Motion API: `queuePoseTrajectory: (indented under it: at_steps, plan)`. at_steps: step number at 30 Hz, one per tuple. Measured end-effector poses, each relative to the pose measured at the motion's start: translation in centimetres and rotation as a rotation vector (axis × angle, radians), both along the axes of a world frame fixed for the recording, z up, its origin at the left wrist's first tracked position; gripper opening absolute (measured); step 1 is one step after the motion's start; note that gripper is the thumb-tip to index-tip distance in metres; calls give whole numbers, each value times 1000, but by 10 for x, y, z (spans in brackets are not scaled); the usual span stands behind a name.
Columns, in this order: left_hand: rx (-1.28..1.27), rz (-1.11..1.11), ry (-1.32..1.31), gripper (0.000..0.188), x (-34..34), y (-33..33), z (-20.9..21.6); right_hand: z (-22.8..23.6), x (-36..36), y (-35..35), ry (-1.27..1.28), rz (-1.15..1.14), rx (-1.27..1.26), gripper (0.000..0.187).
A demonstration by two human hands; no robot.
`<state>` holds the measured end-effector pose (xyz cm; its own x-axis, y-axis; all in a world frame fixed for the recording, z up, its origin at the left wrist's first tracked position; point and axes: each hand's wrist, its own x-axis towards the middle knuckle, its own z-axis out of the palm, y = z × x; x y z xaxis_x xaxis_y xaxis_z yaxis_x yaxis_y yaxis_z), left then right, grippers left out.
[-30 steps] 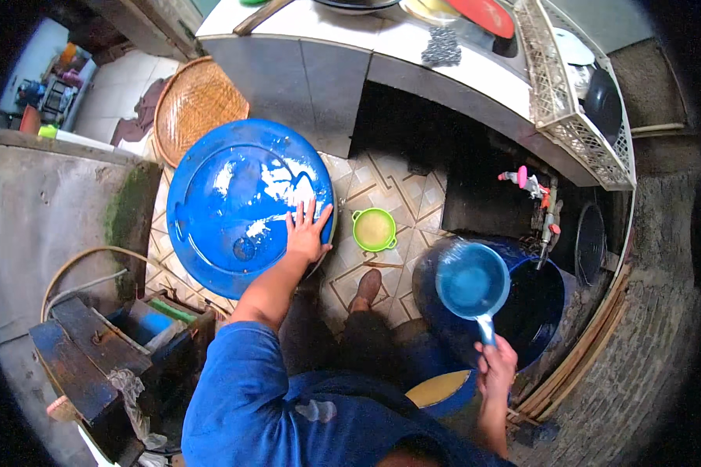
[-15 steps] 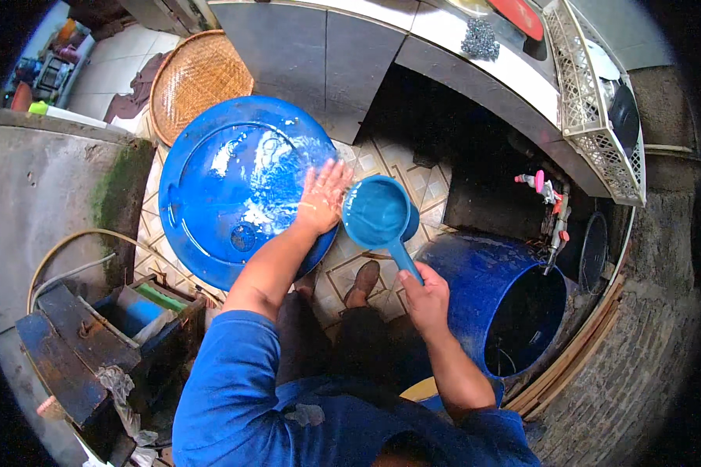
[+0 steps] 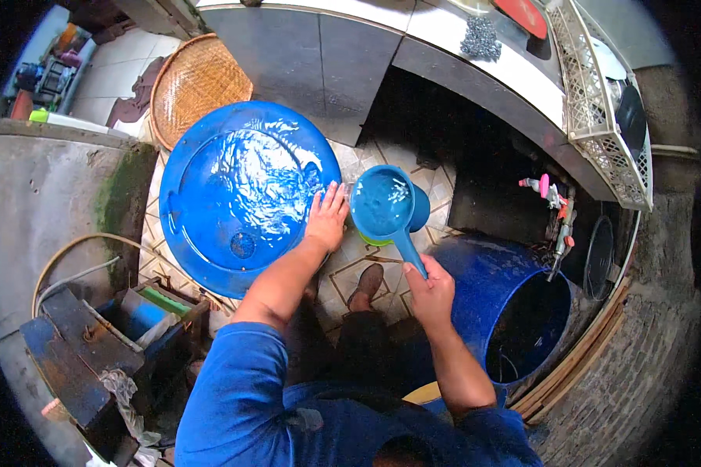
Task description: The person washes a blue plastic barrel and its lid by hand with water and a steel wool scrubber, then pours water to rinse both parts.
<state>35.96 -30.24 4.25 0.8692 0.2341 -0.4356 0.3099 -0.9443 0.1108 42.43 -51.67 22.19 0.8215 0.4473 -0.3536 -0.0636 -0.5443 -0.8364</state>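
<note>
The tiled counter [image 3: 280, 66] bounded the far side; tiled floor [image 3: 344, 272] ran between the wet, round blue lid [image 3: 226, 187] at left and the open blue barrel [image 3: 466, 292] at right. The left hand [image 3: 327, 224], open with fingers extended, rested on the lid's right rim. The right hand [image 3: 431, 294] gripped the handle of the blue dipper [image 3: 382, 202], which held water just beside that rim and partly hid a green bowl [image 3: 375, 240].
</note>
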Motion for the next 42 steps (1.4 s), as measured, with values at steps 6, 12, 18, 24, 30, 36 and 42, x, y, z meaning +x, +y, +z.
queuePoseTrajectory:
  at_steps: [6, 12, 18, 24, 30, 36, 42]
  plan:
    - [5, -68, -37, 54, -23, -18, -3, -13, 1, 13, 50, 43, 4, 24]
    - [-271, -21, -249, 73, -59, -35, 14, -11, 6, 58, -81, 63, -42, 24]
    - [-139, 130, -281, 65, 1, 64, 3, 9, 18, 117, -234, 169, -64, 21]
    - [-5, 656, -369, 71, 27, 191, 5, 15, 25, 165, -253, 206, -48, 23]
    - [22, 544, -277, 79, 15, 210, 7, 15, 23, 216, -341, 228, 38, 21]
    - [35, 556, -471, 77, 27, 218, -12, 14, 22, 251, -449, 280, -2, 22]
    - [-39, 514, -475, 67, 29, 224, -13, 10, 24, 266, -449, 307, 14, 23]
